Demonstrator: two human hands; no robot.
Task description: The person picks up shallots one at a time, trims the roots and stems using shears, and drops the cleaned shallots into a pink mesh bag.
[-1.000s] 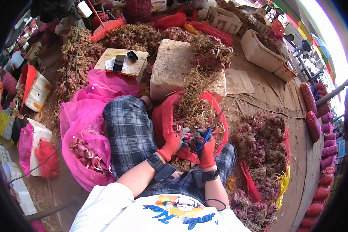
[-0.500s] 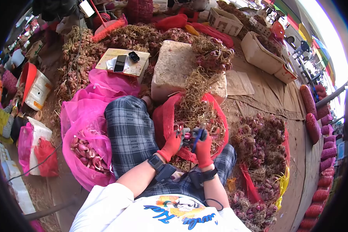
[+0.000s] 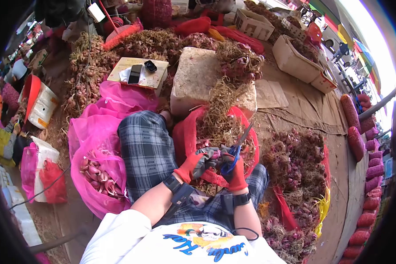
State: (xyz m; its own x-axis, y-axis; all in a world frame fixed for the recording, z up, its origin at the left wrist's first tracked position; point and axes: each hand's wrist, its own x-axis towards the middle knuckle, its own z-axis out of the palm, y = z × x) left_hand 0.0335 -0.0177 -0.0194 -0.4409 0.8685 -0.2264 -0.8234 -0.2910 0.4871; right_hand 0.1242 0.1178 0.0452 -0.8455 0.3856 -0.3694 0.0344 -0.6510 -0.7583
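My right hand, in a red and grey glove, grips a pair of scissors by the blue handles. Their blades point up and away over the red mesh bag. Close beside it, my left hand, gloved the same way, has its fingers curled round what look like shallots, mostly hidden. Dry shallot stems fill the red bag and trail over a white foam box behind it. Left of my knee, a pink mesh bag holds trimmed shallots.
Untrimmed shallots are heaped to my right, with more bunches at the back left. A phone and a watch lie on a carton. Filled mesh sacks line the far right. Another person's sleeve shows at far left.
The scissors have swung up, so the blades now point away from me. My left hand has turned with its fingers curled further over, close against the right hand.
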